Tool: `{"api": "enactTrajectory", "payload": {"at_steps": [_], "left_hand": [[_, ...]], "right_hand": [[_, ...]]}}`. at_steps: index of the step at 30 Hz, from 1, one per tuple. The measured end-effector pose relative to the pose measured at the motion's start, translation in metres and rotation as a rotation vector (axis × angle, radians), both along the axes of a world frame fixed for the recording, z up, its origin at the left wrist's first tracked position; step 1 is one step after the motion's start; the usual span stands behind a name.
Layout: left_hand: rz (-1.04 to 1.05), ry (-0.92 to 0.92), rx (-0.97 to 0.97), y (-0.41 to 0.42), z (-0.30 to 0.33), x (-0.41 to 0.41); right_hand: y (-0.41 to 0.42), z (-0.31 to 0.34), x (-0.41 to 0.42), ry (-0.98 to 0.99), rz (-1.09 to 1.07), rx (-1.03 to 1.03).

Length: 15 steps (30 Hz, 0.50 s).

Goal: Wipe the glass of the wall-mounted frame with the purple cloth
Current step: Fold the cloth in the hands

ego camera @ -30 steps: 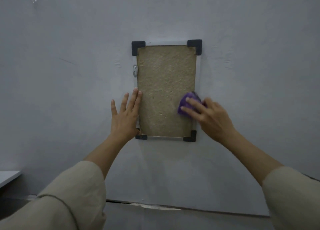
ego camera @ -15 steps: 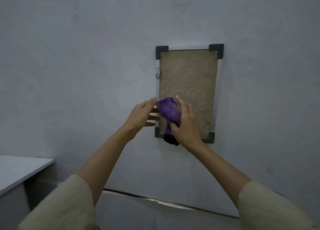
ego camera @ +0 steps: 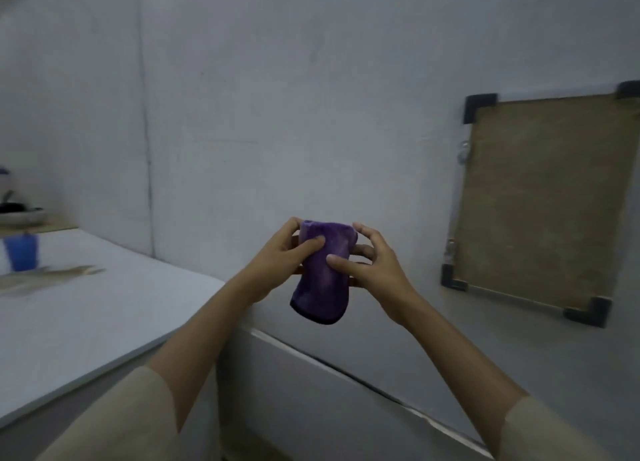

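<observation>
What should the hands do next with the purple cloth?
Probably carry the purple cloth back right to the frame. Both the left hand and right hand hold it in the air, touching no glass.

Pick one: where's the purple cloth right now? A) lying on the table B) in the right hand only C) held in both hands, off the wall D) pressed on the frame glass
C: both the left hand and right hand grip the purple cloth in mid-air, left of the frame.
</observation>
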<state>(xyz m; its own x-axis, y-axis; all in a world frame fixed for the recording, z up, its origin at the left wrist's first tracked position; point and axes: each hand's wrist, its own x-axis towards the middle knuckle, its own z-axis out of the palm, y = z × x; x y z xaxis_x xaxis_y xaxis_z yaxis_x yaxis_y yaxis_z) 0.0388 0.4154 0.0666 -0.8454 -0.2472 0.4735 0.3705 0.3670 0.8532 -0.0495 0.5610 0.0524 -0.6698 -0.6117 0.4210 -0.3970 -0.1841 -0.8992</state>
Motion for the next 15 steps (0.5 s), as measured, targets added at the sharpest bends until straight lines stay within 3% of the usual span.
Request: {"api": "enactTrajectory", "payload": {"at_steps": [4,7,15], "left_hand": [[0.033,-0.049,0.039,-0.043,-0.017,0.037],[0.108,-0.088,0.083,-0.076,-0.029,0.060],[0.311,-0.142,0.097,-0.157,-0.046,0.095]], "right_hand": [[-0.054,-0.013,0.018,0.014,-0.016,0.000],[-0.101,-0.023,0.034,-0.089,0.012,-0.027],[-0.214,-0.065,0.059,-0.477,0.465,0.040]]}}
